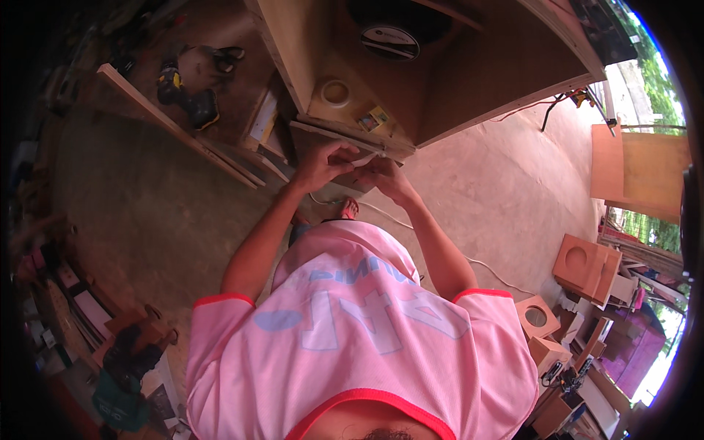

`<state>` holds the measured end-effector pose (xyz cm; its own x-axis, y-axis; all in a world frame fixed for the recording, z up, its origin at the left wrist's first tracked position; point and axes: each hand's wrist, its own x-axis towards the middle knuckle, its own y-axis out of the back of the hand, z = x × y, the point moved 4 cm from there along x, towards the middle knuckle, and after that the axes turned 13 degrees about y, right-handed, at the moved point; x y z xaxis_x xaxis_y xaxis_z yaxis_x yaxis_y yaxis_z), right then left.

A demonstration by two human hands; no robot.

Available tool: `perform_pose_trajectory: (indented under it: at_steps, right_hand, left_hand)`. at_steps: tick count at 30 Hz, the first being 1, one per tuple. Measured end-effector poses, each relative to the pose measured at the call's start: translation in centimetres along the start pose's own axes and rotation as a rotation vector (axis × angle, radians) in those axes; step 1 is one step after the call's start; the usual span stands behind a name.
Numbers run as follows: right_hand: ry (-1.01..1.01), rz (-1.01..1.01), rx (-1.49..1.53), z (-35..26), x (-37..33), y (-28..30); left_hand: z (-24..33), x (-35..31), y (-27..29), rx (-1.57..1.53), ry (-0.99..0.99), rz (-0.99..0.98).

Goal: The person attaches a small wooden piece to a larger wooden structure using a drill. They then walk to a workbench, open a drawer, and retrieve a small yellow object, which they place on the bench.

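In front of me, my left hand point(321, 166) is closed, its thumb and fingers pinching one end of a thin white strip point(364, 158). My right hand point(389, 180) meets the strip's other end, its fingers bent and partly hidden. Whether the strip is paper or tape I cannot make out. Both hands are just in front of the lower edge of a large open wooden cabinet point(499, 88). On its inner panel, near my hands, lie a roll of tape point(336, 92) and a small yellow packet point(372, 119). Farther in, a dark round part carries an oval label point(390, 42).
Left of the cabinet are a yellow-and-black cordless drill point(188, 97) and a long wooden batten point(176, 123). A pale cable point(491, 270) crosses the concrete floor. Wooden boxes with round holes point(587, 268) stand at the right; cluttered materials point(132, 359) lie at the lower left.
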<state>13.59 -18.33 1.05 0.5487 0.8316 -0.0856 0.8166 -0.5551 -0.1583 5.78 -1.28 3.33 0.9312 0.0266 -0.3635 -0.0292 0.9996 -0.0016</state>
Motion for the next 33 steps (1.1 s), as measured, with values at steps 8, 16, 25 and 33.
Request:
perform_pose_trajectory:
  at_steps: [8, 16, 25, 33]
  right_hand:
    - [-0.09, 0.152, 0.133, -0.5, 0.0, 0.3]
    - [-0.035, 0.196, 0.115, 1.3, 0.6, 0.2]
    - [0.077, 0.168, 0.018, 0.0, 1.3, -0.9]
    - [-0.011, 0.092, 0.167, -0.2, 1.1, -0.5]
  left_hand:
    - [-1.5, 0.0, 0.2, -0.08, -0.082, 0.054]
    - [-1.5, -1.3, 0.5, -0.088, -0.185, 0.081]
    - [-0.4, -1.4, 1.0, -0.193, 0.076, 0.21]
    - [-0.7, -1.0, 1.2, 0.156, 0.051, 0.268]
